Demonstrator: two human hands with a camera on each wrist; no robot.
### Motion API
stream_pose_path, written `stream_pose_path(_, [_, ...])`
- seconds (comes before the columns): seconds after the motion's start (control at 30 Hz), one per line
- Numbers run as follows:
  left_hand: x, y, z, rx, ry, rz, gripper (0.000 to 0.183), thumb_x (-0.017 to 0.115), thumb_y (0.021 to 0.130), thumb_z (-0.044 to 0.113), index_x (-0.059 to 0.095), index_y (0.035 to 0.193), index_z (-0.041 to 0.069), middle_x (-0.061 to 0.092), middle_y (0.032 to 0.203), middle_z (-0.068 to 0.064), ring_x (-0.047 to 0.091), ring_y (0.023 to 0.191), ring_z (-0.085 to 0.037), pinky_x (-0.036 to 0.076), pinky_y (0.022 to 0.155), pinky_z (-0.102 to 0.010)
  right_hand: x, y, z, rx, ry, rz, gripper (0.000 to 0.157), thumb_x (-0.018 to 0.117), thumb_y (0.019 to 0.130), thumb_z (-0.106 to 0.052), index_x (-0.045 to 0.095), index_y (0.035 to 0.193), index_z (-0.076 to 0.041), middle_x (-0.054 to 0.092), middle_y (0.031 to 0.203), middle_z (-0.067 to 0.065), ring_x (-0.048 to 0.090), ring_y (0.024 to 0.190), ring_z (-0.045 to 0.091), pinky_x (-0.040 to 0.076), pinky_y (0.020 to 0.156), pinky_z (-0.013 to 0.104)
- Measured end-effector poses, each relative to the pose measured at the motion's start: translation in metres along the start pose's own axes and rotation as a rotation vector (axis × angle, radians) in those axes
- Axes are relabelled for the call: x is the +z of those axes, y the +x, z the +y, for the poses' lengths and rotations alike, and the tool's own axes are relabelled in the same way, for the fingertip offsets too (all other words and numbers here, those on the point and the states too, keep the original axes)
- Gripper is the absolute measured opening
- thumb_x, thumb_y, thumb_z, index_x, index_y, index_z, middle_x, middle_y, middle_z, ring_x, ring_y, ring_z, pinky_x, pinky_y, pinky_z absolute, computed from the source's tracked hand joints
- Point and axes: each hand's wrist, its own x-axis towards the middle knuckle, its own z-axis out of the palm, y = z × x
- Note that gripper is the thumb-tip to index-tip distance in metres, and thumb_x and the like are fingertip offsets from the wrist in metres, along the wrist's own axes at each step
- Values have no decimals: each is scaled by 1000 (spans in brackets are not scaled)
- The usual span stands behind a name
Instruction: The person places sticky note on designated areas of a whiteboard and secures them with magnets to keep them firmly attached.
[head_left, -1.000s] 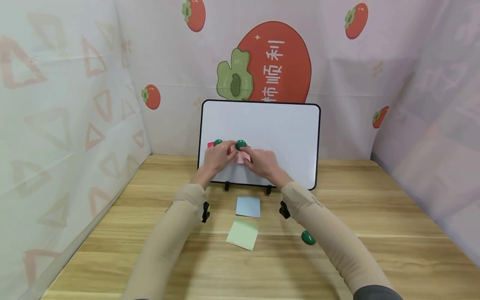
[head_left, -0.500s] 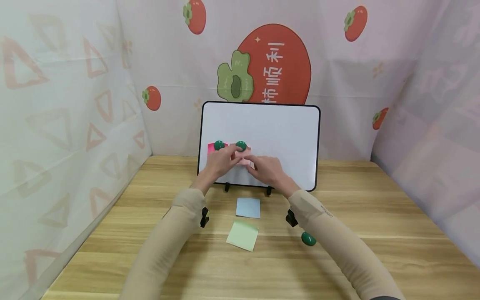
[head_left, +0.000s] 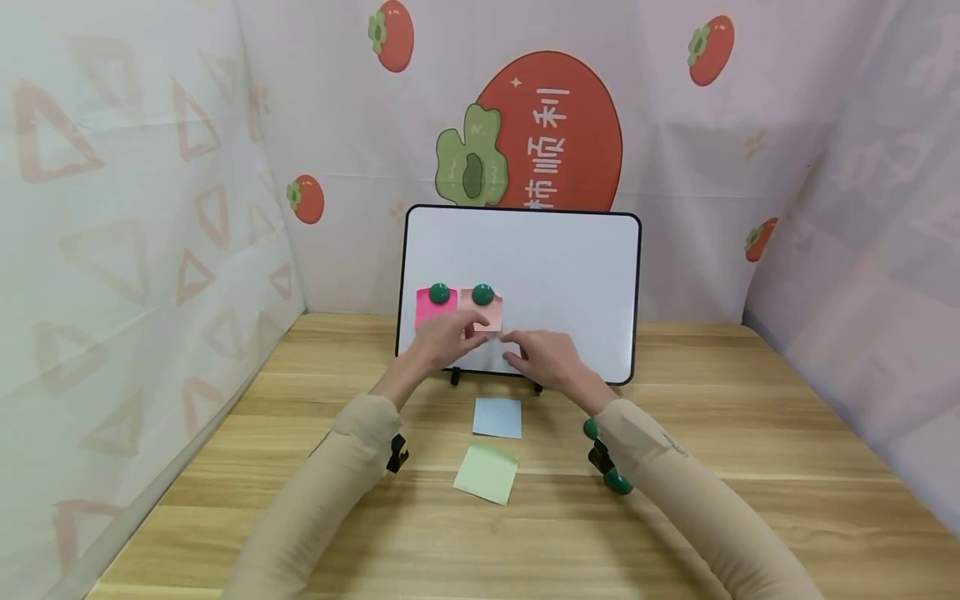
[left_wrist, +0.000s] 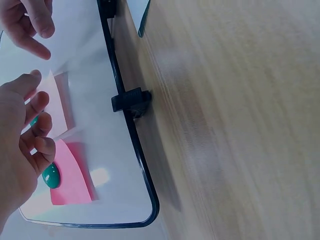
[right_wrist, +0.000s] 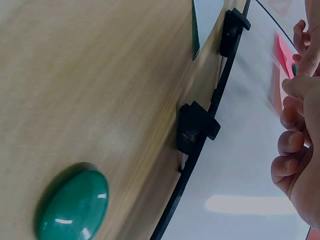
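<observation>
A whiteboard (head_left: 570,283) with a black frame stands at the back of the table. On its left part a bright pink sticky note (head_left: 427,308) and a pale pink sticky note (head_left: 491,315) hang side by side, each under a round green magnet (head_left: 483,294). My left hand (head_left: 442,340) is in front of the notes with nothing in its loosely bent fingers, overlapping their lower edges in the head view. Just right of the pale note, my right hand (head_left: 549,358) hovers before the board, also holding nothing, fingers loosely curled.
A blue sticky note (head_left: 497,417) and a light green sticky note (head_left: 487,473) lie on the wooden table (head_left: 375,533) before the board. Two green magnets (head_left: 618,482) lie by the right forearm. Black stand clips (left_wrist: 131,100) hold the board's lower edge.
Both hands have come away from the magnet on the pale pink note and moved down, spreading apart. The bright pink note and both magnets are now uncovered. Another magnet shows beside the right sleeve.
</observation>
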Motion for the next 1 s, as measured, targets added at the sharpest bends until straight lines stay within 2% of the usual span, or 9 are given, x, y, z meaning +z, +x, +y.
stream_pose_path(0.23, [1,-15,3,1,-27,-71,31,66,96,37,69,121,21,66,83,6,54,66,-10,42,58,-22,-2,-15,0,-14,-5,-4,30,67,94,-32,71,120,-16,58,64,-7,47,54,5,37,46,22])
stream_pose_path(0.47, [1,-32,11,20,-30,-160,32,67,95,36,67,123,22,63,82,9,53,66,-7,44,62,-24,-7,-31,-2,-1,32,-48,29,67,95,-31,71,119,-16,57,64,-8,47,55,5,36,48,22])
stream_pose_path(0.77, [0,-49,19,29,-80,-197,28,69,94,36,70,118,22,62,76,12,53,66,-5,43,60,-22,-9,-51,-3,-5,33,-64,27,69,93,-31,73,115,-16,55,64,-10,44,56,3,33,47,21])
stream_pose_path(1.0, [-2,-63,24,20,-126,-225,26,69,94,35,71,116,22,60,77,12,50,66,-5,40,60,-22,-13,-67,-2,16,65,-87,26,69,93,-32,73,114,-18,61,70,-11,47,58,2,36,48,20])
